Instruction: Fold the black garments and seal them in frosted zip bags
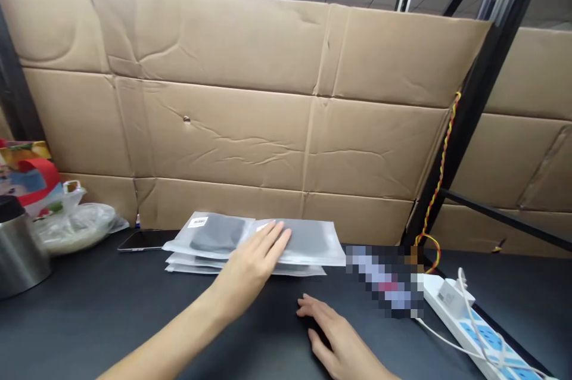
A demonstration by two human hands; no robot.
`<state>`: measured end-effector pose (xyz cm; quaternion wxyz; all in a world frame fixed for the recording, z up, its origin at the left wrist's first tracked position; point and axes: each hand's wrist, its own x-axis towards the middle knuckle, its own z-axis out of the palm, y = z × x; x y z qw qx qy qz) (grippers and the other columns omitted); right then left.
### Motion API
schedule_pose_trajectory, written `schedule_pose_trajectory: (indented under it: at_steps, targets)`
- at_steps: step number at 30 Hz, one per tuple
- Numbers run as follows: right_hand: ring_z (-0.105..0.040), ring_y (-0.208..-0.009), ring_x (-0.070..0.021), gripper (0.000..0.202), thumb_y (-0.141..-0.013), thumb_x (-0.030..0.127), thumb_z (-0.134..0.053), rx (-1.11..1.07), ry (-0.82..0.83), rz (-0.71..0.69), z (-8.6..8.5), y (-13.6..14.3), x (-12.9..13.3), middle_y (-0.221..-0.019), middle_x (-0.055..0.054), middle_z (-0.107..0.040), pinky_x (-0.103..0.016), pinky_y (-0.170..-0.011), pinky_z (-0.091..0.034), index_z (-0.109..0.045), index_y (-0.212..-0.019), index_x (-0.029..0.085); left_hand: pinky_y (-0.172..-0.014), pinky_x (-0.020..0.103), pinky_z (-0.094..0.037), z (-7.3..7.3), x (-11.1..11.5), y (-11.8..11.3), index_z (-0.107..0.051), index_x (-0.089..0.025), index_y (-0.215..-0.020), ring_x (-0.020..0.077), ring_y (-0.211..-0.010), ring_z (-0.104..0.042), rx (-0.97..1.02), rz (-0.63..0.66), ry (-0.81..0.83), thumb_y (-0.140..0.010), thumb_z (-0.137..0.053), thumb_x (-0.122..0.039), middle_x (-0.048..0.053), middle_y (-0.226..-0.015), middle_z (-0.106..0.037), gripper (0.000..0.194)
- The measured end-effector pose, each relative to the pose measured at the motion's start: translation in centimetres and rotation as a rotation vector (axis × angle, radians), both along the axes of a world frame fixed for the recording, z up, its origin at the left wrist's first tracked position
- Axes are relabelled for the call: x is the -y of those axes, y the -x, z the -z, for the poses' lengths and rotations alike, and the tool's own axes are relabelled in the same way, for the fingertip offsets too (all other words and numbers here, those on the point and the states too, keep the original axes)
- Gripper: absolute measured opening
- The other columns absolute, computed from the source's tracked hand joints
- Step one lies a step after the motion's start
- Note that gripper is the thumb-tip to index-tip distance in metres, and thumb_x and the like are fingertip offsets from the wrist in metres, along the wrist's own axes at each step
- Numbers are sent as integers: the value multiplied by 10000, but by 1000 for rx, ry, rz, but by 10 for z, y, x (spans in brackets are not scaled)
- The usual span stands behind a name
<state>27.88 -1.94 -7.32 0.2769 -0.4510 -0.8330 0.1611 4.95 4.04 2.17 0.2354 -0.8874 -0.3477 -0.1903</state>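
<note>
A stack of clear plastic bags [308, 240] with dark flat contents lies on the black table, and a white barcode label [198, 222] shows on the upper left one. Across the top of this stack my left hand [254, 258] rests flat, fingers stretched out and touching the plastic. My right hand [337, 335] is nearer to me, at or just above the table surface, with its fingers loosely bent and the thumb apart. It holds nothing and does not touch the bags. What exactly the bags contain cannot be made out.
A phone [147, 240] lies left of the stack. Farther left are a steel flask [20, 255], a plastic bag [80, 225] and a colourful bag [29, 177]. At right lies a power strip [485, 332] with white cables beside a blurred-out object [386, 282]. Cardboard [232, 94] walls the back.
</note>
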Motion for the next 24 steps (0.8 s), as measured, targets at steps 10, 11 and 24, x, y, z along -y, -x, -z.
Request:
schedule_pose_trajectory:
  at_steps: [10,11,24]
  targets:
    - [-449,-1312,-211,334,-877,158,-453,104,83,6,-12,5,-4,-1356,-117,-552,-329,-1096,-369,-599,-1176,133,-1060,511,-379,83,-57,-42,-425,-11,-1387,352,-1369,-328,-11,-119,109,-834,-408,-81,236,-1435,-437,558]
    - [-447,-1313,-210,333,-882,162,-449,105,84,5,-12,5,-5,-1357,-119,-550,-328,-1098,-365,-600,-1177,132,-1059,527,-374,83,-54,-39,-417,-5,-1391,365,-1373,-315,1,-126,111,-858,-412,-118,241,-1443,-423,545]
    - [-332,-1375,-289,511,-918,401,-493,252,168,13,-21,24,-5,-1483,-76,-379,-465,-1145,-260,-504,-1375,171,-1060,396,-430,98,25,101,-306,-353,-1468,247,-1318,-443,82,-8,360,-992,-444,-372,-37,-1474,-424,497]
